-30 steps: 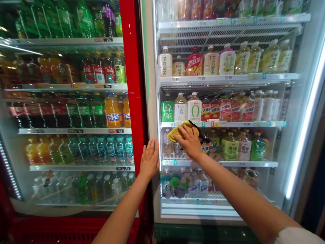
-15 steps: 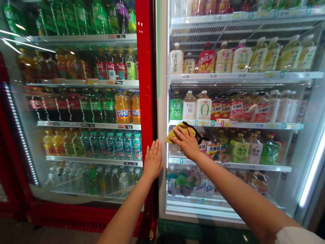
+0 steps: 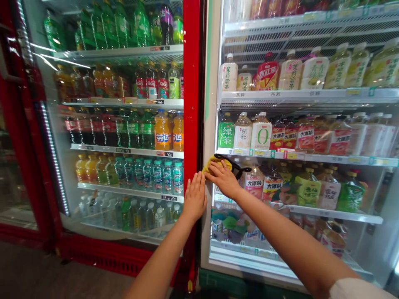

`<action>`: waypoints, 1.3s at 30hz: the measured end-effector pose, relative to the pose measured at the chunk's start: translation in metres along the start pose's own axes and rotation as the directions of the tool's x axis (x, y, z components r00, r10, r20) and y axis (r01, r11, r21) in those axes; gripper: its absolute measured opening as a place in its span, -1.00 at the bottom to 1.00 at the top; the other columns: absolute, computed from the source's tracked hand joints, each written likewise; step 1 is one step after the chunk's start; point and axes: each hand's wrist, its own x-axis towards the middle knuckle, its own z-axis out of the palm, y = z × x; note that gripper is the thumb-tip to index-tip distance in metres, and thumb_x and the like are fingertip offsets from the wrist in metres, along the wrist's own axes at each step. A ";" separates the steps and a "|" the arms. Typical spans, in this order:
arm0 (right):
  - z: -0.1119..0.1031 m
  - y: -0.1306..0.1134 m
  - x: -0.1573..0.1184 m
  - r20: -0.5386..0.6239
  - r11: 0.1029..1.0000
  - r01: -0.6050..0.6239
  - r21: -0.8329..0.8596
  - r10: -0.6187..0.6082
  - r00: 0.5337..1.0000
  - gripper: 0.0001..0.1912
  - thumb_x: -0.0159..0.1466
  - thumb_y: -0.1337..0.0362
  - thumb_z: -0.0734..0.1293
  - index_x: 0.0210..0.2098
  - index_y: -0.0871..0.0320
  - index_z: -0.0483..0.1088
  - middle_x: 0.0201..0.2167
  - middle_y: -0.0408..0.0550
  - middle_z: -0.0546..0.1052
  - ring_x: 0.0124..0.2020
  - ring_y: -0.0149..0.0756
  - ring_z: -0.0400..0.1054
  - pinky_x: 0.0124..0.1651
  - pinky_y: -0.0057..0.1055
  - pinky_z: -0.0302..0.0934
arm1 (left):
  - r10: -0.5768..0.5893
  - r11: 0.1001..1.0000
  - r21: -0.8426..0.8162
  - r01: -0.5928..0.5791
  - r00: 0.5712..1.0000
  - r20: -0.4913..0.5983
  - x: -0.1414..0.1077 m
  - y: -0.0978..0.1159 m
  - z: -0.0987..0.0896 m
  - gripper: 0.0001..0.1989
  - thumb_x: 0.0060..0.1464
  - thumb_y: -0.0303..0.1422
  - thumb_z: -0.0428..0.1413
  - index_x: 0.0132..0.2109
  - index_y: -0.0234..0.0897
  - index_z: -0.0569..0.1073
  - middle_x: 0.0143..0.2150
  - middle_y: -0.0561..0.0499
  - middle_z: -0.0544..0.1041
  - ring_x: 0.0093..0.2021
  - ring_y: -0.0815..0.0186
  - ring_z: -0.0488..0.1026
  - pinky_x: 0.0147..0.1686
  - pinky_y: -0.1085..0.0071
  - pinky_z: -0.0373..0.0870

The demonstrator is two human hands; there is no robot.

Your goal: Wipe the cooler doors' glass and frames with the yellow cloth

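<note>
My right hand (image 3: 225,179) presses a yellow cloth (image 3: 209,164) with black edging against the left side of the right-hand fridge's glass door (image 3: 246,203). Its fingers lie over the cloth, and a black part of it sticks out to the right. Flat against the pale door frame (image 3: 209,241), beside the red fridge, rests my left hand (image 3: 195,198), fingers stretched and holding nothing. The fingertips of both hands are close together, with the cloth's left end by the left fingertips.
Behind the glass, shelves (image 3: 299,96) hold rows of bottled tea. To the left stands a red-framed fridge (image 3: 192,104) with soda and juice bottles. Leaf-shaped decoration (image 3: 232,224) shows low on the right door. Dark floor (image 3: 93,282) lies below.
My right hand has slid the cloth left, nearer to my left hand, onto the door's frame edge. The view has turned a little left. My left hand stays on the frame.
</note>
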 end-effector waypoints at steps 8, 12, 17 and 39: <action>-0.027 0.017 0.016 0.027 0.998 0.019 0.065 -0.021 0.999 -0.54 0.44 0.32 0.23 0.30 0.00 0.33 0.28 -0.09 0.46 0.43 -0.15 0.12 0.53 0.16 -0.47 | -0.054 0.995 -0.089 0.050 0.997 -0.046 0.018 0.001 0.000 -0.09 0.15 -0.50 -0.03 0.52 -0.34 -0.32 0.55 -0.27 -0.07 0.54 0.04 -0.15 0.44 -0.09 0.00; -0.041 0.012 0.013 0.046 0.983 -0.103 0.153 0.097 0.994 -0.33 0.41 0.22 0.23 0.46 0.21 0.04 0.39 0.06 0.31 0.51 -0.07 -0.08 0.52 0.18 -0.48 | -0.057 0.983 -0.181 0.038 0.993 -0.101 0.036 0.011 -0.005 -0.19 0.24 -0.48 -0.06 0.52 -0.36 -0.23 0.54 -0.30 -0.04 0.54 0.05 -0.16 0.46 -0.08 -0.02; -0.028 -0.012 0.006 0.086 0.903 -0.273 0.332 0.259 0.962 -0.32 0.50 0.18 0.03 0.52 0.24 -0.25 0.44 0.15 0.18 0.49 -0.13 -0.03 0.49 0.12 -0.17 | -0.052 0.946 -0.323 0.011 0.992 -0.118 0.028 0.028 0.015 -0.20 0.26 -0.51 -0.10 0.52 -0.32 -0.30 0.54 -0.30 -0.02 0.54 0.08 -0.17 0.45 -0.04 0.04; -0.078 0.087 -0.080 -0.249 0.890 -0.221 0.399 0.337 0.908 -0.63 0.44 0.26 0.20 0.16 0.02 0.46 0.26 0.09 0.46 0.43 0.01 0.12 0.40 0.35 -0.02 | -0.253 0.963 -0.160 0.215 0.928 -0.274 0.119 0.061 0.010 0.04 0.11 -0.37 0.20 0.53 -0.06 -0.27 0.55 -0.15 -0.53 0.52 -0.17 -0.50 0.40 -0.33 -0.19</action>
